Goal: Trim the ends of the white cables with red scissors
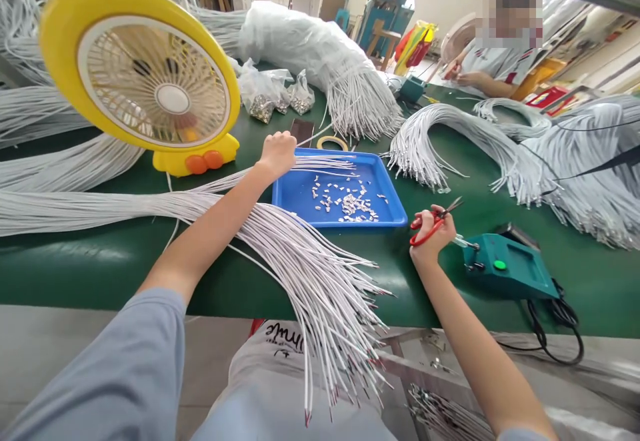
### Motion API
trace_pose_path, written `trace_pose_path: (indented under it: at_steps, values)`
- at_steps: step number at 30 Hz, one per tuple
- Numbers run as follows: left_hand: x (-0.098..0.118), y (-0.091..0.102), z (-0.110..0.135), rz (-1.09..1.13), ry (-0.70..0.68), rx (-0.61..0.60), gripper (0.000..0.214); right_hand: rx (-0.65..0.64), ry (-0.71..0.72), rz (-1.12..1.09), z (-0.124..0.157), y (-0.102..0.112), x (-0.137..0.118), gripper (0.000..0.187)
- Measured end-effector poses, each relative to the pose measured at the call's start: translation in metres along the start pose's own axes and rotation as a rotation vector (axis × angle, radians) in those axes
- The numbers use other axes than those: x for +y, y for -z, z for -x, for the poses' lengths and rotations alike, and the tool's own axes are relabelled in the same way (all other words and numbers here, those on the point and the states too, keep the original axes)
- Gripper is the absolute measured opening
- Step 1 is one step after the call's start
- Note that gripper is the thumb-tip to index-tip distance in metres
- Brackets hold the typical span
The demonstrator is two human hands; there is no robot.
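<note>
My left hand [279, 153] is closed around some white cables [327, 163] at the left rim of a blue tray [395, 211]; their ends lie over the tray. Small pale pieces [355, 206] are scattered and heaped inside it. A larger bundle of white cables [315, 261] passes under my left forearm and fans out over the table's front edge, with reddish tips at many ends. To the right of the tray, my right hand [433, 236] grips red-handled scissors [450, 206], their blades pointing up and away to the right.
A yellow fan [65, 34] stands at the left. Behind the tray are a tape roll [332, 142], bags of small metal parts [263, 104] and a plastic-wrapped cable bundle [300, 38]. A green device [515, 264] with a black cord sits right. Across the table, a person [495, 68] sits.
</note>
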State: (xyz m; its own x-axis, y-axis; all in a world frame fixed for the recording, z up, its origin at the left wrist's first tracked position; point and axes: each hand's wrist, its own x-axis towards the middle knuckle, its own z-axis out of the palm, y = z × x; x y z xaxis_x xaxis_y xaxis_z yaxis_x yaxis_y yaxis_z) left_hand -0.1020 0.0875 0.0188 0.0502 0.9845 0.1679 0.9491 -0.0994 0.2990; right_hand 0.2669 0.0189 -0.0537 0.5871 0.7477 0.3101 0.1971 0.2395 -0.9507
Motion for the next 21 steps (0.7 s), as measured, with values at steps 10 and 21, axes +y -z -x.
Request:
trace_pose_path:
  at_steps: [10, 21]
  values:
    - [0.050, 0.035, 0.015, 0.382, -0.207, 0.040, 0.024, 0.015, 0.056, -0.077, -0.001, 0.000, -0.006, 0.015]
    - [0.130, 0.022, 0.097, 0.922, -0.815, -0.727, 0.016, 0.033, 0.182, -0.131, 0.001, -0.010, -0.018, 0.025]
